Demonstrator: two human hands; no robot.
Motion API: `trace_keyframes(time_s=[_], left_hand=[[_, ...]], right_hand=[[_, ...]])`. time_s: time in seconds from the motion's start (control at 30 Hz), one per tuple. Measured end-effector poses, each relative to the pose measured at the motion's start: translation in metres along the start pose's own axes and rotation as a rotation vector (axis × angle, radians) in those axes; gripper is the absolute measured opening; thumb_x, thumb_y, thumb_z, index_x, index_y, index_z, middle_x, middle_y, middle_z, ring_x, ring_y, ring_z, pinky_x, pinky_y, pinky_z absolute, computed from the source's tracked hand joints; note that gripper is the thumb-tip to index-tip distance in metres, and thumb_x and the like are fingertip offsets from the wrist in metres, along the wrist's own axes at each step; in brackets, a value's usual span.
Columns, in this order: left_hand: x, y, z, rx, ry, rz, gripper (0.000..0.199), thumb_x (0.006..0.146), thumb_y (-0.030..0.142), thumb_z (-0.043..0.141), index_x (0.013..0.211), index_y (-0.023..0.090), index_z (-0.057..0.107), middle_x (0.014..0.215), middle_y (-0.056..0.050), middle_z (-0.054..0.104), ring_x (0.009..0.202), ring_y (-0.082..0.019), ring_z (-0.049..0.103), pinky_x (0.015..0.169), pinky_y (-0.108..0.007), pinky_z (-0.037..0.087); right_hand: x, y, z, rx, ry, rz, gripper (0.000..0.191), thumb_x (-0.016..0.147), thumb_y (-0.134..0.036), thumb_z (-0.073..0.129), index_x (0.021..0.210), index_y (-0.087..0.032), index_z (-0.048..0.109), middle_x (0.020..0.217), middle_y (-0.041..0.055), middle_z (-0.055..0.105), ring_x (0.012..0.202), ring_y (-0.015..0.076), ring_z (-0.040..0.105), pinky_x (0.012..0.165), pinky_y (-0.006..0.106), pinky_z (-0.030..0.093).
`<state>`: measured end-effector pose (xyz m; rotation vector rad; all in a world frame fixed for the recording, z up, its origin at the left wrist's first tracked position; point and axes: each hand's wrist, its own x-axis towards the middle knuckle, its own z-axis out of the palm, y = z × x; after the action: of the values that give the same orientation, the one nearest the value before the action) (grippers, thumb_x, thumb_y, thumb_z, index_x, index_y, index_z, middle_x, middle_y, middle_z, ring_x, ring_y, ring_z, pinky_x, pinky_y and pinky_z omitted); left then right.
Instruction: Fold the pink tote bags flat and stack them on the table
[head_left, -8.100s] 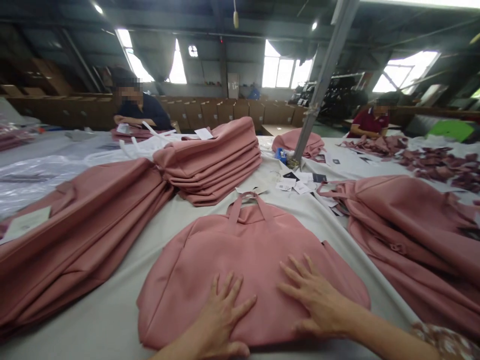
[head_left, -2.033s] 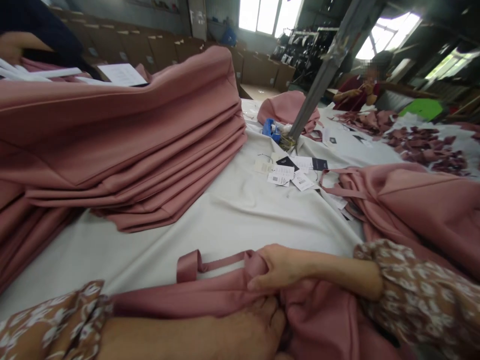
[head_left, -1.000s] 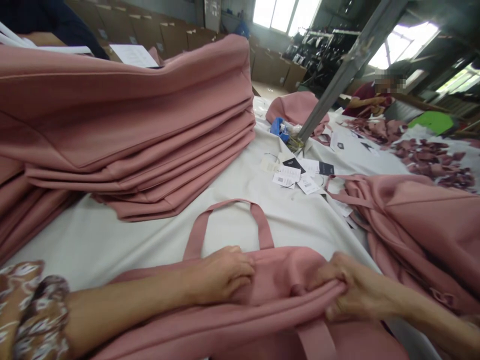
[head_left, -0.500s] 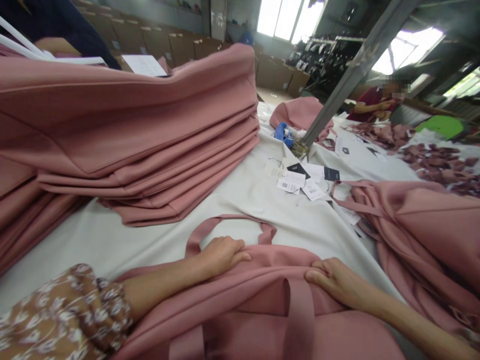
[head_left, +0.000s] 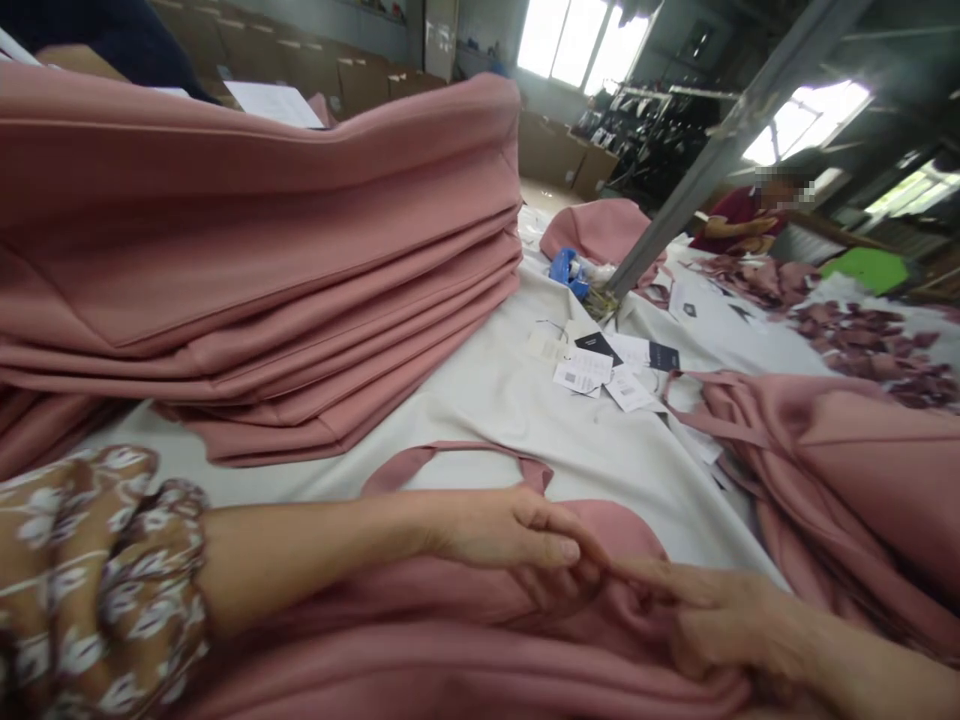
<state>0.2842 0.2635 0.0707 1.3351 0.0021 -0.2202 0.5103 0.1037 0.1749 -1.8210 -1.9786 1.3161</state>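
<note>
A pink bag [head_left: 465, 665] lies on the white cloth in front of me, its far strap [head_left: 465, 450] looped out flat beyond it. Over its mouth reaches my left hand [head_left: 517, 540], fingers stretched out and slightly bent, their tips near the other hand. At the bag's right edge, my right hand [head_left: 727, 615] has its index finger extended to the left; its other fingers close on bunched fabric and are partly hidden. The fingertips of both hands meet or overlap above the bag.
A tall stack of folded pink bags [head_left: 322, 260] fills the left. Paper tags [head_left: 592, 365] lie mid-table, and another pink bag [head_left: 862, 450] is at the right. A slanted metal post [head_left: 697, 170] rises behind the tags. Farther back is a person [head_left: 739, 220].
My left hand has let go of the bag's far rim and moved right, towards my right hand. My right hand has come down and nearer. The bag's near side and front strap have dropped lower.
</note>
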Motion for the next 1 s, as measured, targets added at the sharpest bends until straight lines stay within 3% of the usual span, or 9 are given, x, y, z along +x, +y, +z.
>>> trace_keyframes(time_s=[0.07, 0.2, 0.33, 0.47, 0.57, 0.63, 0.73, 0.87, 1.0], left_hand=[[0.015, -0.013, 0.015, 0.148, 0.018, 0.012, 0.03, 0.092, 0.035, 0.047, 0.113, 0.02, 0.062, 0.103, -0.003, 0.067, 0.091, -0.018, 0.061, 0.08, -0.029, 0.049], [0.017, -0.035, 0.042, 0.396, 0.324, 0.128, 0.018, 0.09, 0.028, 0.046, 0.1, 0.02, 0.059, 0.092, -0.002, 0.064, 0.082, -0.016, 0.057, 0.076, -0.027, 0.046], [0.01, -0.032, 0.047, 0.552, 0.388, 0.088, 0.01, 0.087, 0.024, 0.047, 0.095, 0.022, 0.053, 0.095, -0.002, 0.059, 0.081, -0.016, 0.053, 0.076, -0.028, 0.047], [0.008, -0.021, 0.046, 0.65, 0.387, 0.078, 0.034, 0.082, 0.022, 0.054, 0.116, 0.023, 0.05, 0.122, -0.006, 0.056, 0.108, -0.021, 0.052, 0.1, -0.035, 0.044], [0.006, -0.024, 0.05, 0.691, 0.293, -0.016, 0.048, 0.087, 0.034, 0.055, 0.133, 0.028, 0.045, 0.139, -0.006, 0.049, 0.127, -0.028, 0.044, 0.112, -0.042, 0.035], [0.004, -0.03, 0.054, 0.717, 0.235, -0.039, 0.054, 0.089, 0.044, 0.052, 0.14, 0.031, 0.04, 0.145, -0.006, 0.044, 0.133, -0.032, 0.04, 0.114, -0.046, 0.033], [0.003, -0.037, 0.057, 0.752, 0.232, -0.018, 0.061, 0.088, 0.045, 0.053, 0.144, 0.028, 0.036, 0.149, -0.008, 0.038, 0.135, -0.033, 0.037, 0.115, -0.049, 0.03], [0.006, -0.04, 0.059, 0.764, 0.206, -0.114, 0.066, 0.085, 0.043, 0.057, 0.145, 0.023, 0.035, 0.15, -0.011, 0.035, 0.137, -0.033, 0.034, 0.115, -0.048, 0.03], [0.008, -0.043, 0.054, 0.763, 0.174, -0.146, 0.069, 0.089, 0.041, 0.051, 0.148, 0.018, 0.026, 0.154, -0.015, 0.026, 0.14, -0.036, 0.024, 0.114, -0.054, 0.025]], right_hand=[[-0.008, 0.012, -0.003, 0.106, -0.029, 0.085, 0.027, 0.083, -0.05, 0.059, 0.085, -0.027, 0.072, 0.088, 0.0074, 0.068, 0.082, 0.0238, 0.062, 0.071, 0.032, 0.05], [0.002, 0.07, -0.002, 0.17, 0.162, 0.34, 0.043, 0.086, -0.056, 0.053, 0.069, -0.017, 0.061, 0.06, -0.0009, 0.052, 0.057, 0.0131, 0.046, 0.053, 0.024, 0.035], [0.023, 0.105, 0.008, 0.471, -0.07, 0.333, 0.051, 0.082, -0.059, 0.058, 0.057, -0.015, 0.05, 0.056, -0.0056, 0.035, 0.055, 0.0076, 0.025, 0.051, 0.023, 0.02], [0.017, 0.087, 0.015, 0.663, -0.183, 0.466, 0.045, 0.071, -0.055, 0.072, 0.068, -0.012, 0.061, 0.057, -0.0056, 0.042, 0.053, 0.0065, 0.03, 0.05, 0.021, 0.021], [0.003, 0.069, 0.02, 0.797, -0.288, 0.505, 0.046, 0.067, -0.056, 0.075, 0.082, -0.013, 0.068, 0.068, -0.0018, 0.055, 0.06, 0.0092, 0.044, 0.058, 0.021, 0.034], [0.002, 0.064, 0.022, 0.811, -0.253, 0.568, 0.051, 0.068, -0.064, 0.07, 0.081, -0.015, 0.068, 0.068, -0.0013, 0.055, 0.059, 0.01, 0.044, 0.057, 0.022, 0.035], [0.02, 0.065, 0.021, 0.508, -0.23, 0.56, 0.051, 0.068, -0.066, 0.068, 0.067, -0.015, 0.064, 0.058, -0.0048, 0.042, 0.055, 0.0084, 0.032, 0.049, 0.021, 0.028], [0.052, 0.061, 0.02, 0.237, -0.295, 0.329, 0.038, 0.067, -0.048, 0.073, 0.058, -0.017, 0.053, 0.057, -0.0068, 0.033, 0.056, 0.0076, 0.028, 0.046, 0.021, 0.023], [0.05, 0.052, 0.031, 0.102, -0.133, 0.277, 0.033, 0.07, -0.024, 0.058, 0.048, -0.019, 0.034, 0.048, -0.0072, 0.026, 0.048, 0.0063, 0.023, 0.044, 0.023, 0.019]])
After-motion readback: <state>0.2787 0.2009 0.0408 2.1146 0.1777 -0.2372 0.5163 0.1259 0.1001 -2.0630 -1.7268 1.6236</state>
